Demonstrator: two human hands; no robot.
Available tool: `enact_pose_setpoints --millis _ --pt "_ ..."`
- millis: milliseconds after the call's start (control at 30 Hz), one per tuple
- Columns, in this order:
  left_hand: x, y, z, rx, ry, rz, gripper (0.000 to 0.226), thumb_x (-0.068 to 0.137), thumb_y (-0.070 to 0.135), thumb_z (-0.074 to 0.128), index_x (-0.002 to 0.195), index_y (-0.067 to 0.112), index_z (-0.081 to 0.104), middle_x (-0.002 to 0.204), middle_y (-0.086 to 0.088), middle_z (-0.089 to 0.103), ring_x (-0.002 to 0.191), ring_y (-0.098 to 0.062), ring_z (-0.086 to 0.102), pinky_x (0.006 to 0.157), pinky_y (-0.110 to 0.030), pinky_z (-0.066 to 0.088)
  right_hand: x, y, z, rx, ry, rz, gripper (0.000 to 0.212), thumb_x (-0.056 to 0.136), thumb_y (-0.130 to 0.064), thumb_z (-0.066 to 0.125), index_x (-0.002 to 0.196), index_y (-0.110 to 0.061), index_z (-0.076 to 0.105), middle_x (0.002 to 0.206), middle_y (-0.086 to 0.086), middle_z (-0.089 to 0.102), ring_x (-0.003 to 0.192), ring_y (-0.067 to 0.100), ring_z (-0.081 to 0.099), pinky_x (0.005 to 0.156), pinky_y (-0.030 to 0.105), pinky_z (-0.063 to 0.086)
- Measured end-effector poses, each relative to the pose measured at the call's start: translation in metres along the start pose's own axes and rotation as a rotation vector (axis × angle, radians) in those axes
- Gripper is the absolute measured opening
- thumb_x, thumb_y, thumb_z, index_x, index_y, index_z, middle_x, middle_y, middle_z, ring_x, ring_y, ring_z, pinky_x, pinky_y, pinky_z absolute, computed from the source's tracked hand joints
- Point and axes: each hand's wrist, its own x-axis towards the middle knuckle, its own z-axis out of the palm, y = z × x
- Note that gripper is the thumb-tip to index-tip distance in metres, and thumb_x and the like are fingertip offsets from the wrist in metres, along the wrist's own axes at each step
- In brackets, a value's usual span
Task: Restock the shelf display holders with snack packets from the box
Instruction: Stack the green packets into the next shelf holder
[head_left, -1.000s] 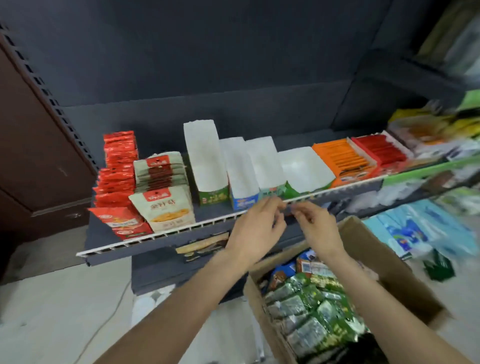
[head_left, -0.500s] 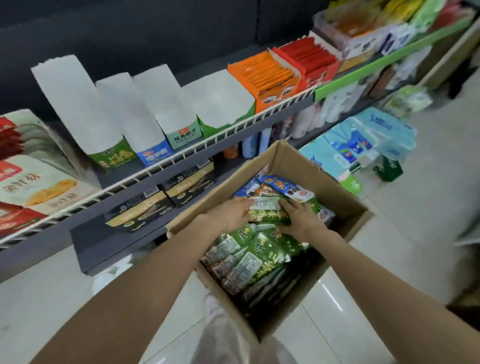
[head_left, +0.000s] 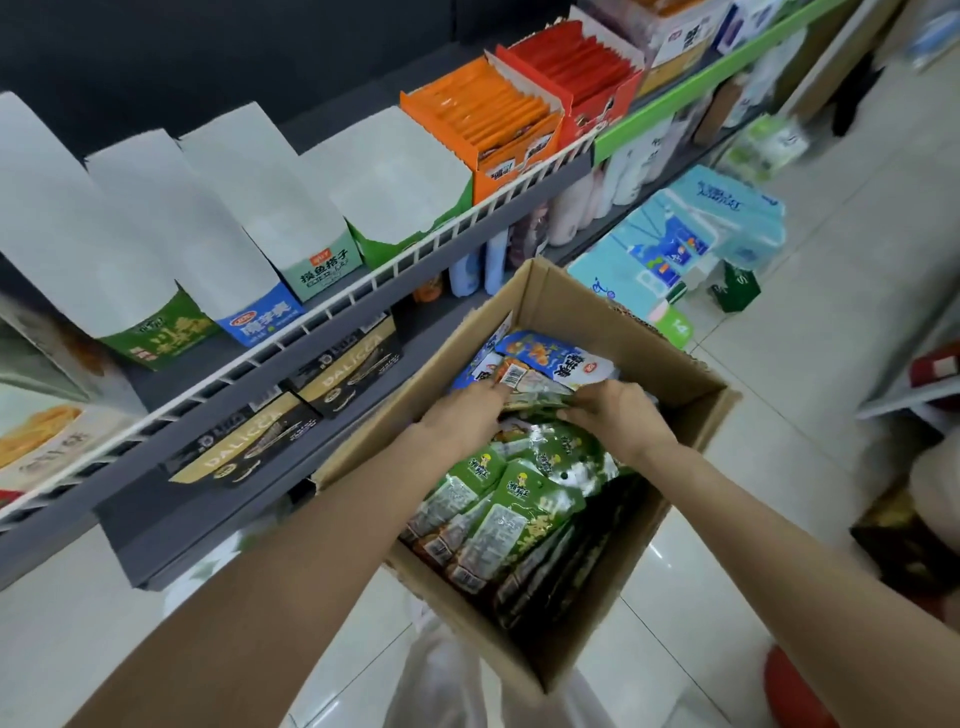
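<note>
Below the shelf (head_left: 332, 306) of empty display holders (head_left: 260, 208), inside the cardboard box (head_left: 582, 306), my left hand (head_left: 462, 415) and right hand (head_left: 618, 410) fingers pinch one snack packet (head_left: 530, 389) between them.

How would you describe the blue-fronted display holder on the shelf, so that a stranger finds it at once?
Start at the grey shelf with the white wire rail, above the cardboard box. Four tall white holders stand in a row there. It is the second from the left, the only one with a blue front, between green-fronted neighbours.
</note>
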Motion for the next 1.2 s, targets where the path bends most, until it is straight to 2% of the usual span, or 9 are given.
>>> enact_pose_setpoints --millis 100,200,433,600,733,900,1000,1100,1200 --pt "-0.011 -0.004 0.000 -0.050 0.064 -0.057 0.039 0.094 0.002 0.038 0.132 0.009 0.044 0.120 -0.017 0.054 0.098 -0.036 0.058 0.082 -0.047 0.050 0.001 0.002 0.002 -0.085 -0.127 0.130 0.063 0.082 -0.039 0.068 0.137 -0.020 0.043 0.130 0.017 0.049 0.120 0.035 0.048 0.094 0.040 0.044" --pt "-0.018 -0.013 -0.001 -0.235 0.165 -0.084 0.035 0.093 0.001 0.039 0.124 0.012 0.052 0.108 -0.015 0.061 0.085 -0.031 0.060 0.070 -0.039 0.051 0.000 -0.001 -0.001 -0.103 -0.238 0.225 0.083 0.075 -0.033 0.077 0.141 -0.013 0.032 0.137 0.020 0.035 0.126 0.037 0.039 0.104 0.040 0.037" --pt "-0.028 -0.011 -0.009 -0.396 0.156 -0.064 0.041 0.100 0.018 0.043 0.141 0.012 0.040 0.118 -0.015 0.060 0.082 -0.027 0.063 0.073 -0.035 0.050 -0.006 -0.004 -0.022 0.254 0.046 0.179 0.033 0.079 -0.012 0.073 0.110 -0.006 0.064 0.091 0.007 0.056 0.073 0.020 0.056 0.059 0.019 0.039" --pt "-0.025 -0.003 -0.011 -0.515 0.159 -0.110 0.041 0.101 0.024 0.041 0.141 0.017 0.039 0.112 -0.012 0.063 0.069 -0.021 0.055 0.060 -0.028 0.042 -0.008 -0.015 -0.023 0.287 0.077 0.066 0.011 0.091 -0.009 0.056 0.101 -0.009 0.053 0.085 0.009 0.056 0.078 0.027 0.053 0.062 0.028 0.034" --pt "-0.028 0.009 -0.019 -0.514 0.147 -0.097 0.047 0.102 0.027 0.038 0.147 0.021 0.027 0.137 -0.010 0.050 0.084 -0.016 0.050 0.078 -0.029 0.041 -0.003 -0.015 -0.026 0.305 0.158 0.128 0.019 0.091 -0.010 0.056 0.110 -0.006 0.053 0.102 0.015 0.063 0.084 0.029 0.060 0.067 0.033 0.044" --pt "-0.027 0.026 -0.031 -0.523 0.071 -0.006 0.046 0.103 0.026 0.034 0.148 0.023 0.023 0.132 -0.020 0.052 0.116 -0.032 0.051 0.081 -0.029 0.041 0.009 -0.021 -0.050 0.614 0.252 0.353 0.044 0.083 -0.019 0.072 0.122 -0.006 0.055 0.119 0.012 0.060 0.096 0.023 0.058 0.077 0.029 0.044" --pt "-0.022 0.030 -0.028 -0.663 0.037 0.067 0.056 0.095 0.042 0.050 0.144 0.031 0.027 0.141 -0.008 0.046 0.126 -0.023 0.046 0.100 -0.033 0.038 0.019 -0.031 -0.059 0.774 0.246 0.460 0.022 0.076 -0.020 0.077 0.086 -0.012 0.059 0.100 0.013 0.066 0.092 0.028 0.064 0.086 0.041 0.052" --pt "-0.015 0.035 -0.025 -0.639 0.059 0.097 0.089 0.073 0.046 0.075 0.145 0.031 0.026 0.148 0.001 0.035 0.134 -0.017 0.035 0.107 -0.033 0.033 0.024 -0.039 -0.062 0.999 0.228 0.575 0.025 0.080 -0.012 0.073 0.073 -0.015 0.050 0.085 0.010 0.060 0.079 0.024 0.063 0.068 0.034 0.055" --pt "-0.006 0.039 -0.024 -0.569 0.180 0.076 0.089 0.075 0.038 0.076 0.147 0.022 0.026 0.148 -0.003 0.033 0.134 -0.020 0.035 0.108 -0.033 0.031 0.024 -0.045 -0.061 1.156 0.115 0.651 0.022 0.087 -0.002 0.061 0.075 -0.010 0.044 0.071 0.010 0.048 0.056 0.016 0.043 0.048 0.024 0.040"
